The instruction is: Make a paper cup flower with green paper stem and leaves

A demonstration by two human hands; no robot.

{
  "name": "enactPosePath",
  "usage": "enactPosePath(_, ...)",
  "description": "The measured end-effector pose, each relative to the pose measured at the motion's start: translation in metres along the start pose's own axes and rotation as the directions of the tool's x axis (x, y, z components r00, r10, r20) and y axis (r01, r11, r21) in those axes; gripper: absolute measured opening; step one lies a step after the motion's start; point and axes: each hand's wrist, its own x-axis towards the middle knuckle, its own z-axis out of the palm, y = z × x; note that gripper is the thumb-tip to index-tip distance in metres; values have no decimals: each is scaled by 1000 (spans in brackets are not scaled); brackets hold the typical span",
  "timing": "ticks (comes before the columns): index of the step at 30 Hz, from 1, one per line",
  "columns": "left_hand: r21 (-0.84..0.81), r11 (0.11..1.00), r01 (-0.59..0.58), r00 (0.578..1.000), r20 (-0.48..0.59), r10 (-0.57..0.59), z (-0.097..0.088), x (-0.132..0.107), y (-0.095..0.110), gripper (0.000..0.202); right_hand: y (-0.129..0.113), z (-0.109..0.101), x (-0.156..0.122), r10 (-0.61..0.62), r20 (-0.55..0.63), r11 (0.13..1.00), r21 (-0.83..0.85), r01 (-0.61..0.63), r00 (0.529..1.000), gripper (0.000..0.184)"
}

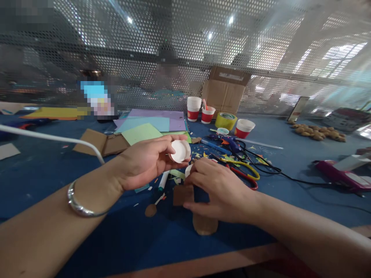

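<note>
My left hand (145, 160), a silver bangle (79, 206) on its wrist, is closed round a small white paper cup (180, 150) held above the blue table (87, 231), base toward me. My right hand (216, 189) rests low on the table with fingers curled over brown cardboard pieces (181, 194); a bit of something white shows at its fingertips, and what it grips is hidden. A rounded cardboard piece (204, 225) lies under its palm.
Scissors with red and yellow handles (246, 173), a blue glue gun (230, 142) with black cable, red-and-white paper cups (193, 108), a yellow tape roll (225, 120), coloured paper sheets (150, 125) and a cardboard box (226, 90) lie beyond. A perforated mesh screen stands behind, a person beyond it.
</note>
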Motion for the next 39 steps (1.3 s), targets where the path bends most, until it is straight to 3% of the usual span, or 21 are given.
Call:
enactPosePath(2,-15,1000,12,1000,10,-12,1,0,0,38,4,-3,0,-8,-137,1000,14,10,991,30)
enactPosePath(5,-18,998,58,998,12,-58,4,-1,-1,40,10,-7,1,-5,-342,999,-33,-7,940,34)
enactPosePath(8,-27,993,115,992,61,-113,8,-3,-4,41,14,-9,2,12,-420,994,-95,-57,907,33)
enactPosePath(14,-11,991,131,957,262,-123,9,-4,-14,42,14,-9,1,-14,-390,991,-126,-38,921,24)
enactPosePath(18,49,988,146,958,242,-154,8,-3,-14,43,12,-9,-1,-30,-396,989,-143,-29,918,24)
enactPosePath(25,-21,998,58,981,186,-54,13,-4,-17,41,10,-8,1,11,-428,989,-126,-72,904,29)
enactPosePath(29,-4,999,53,982,184,-52,15,-7,-17,35,10,-8,0,-4,-432,989,-136,-61,902,29)
enactPosePath(39,144,990,14,954,294,-56,10,-9,-11,52,9,-8,-2,19,-451,991,-110,-76,892,28)
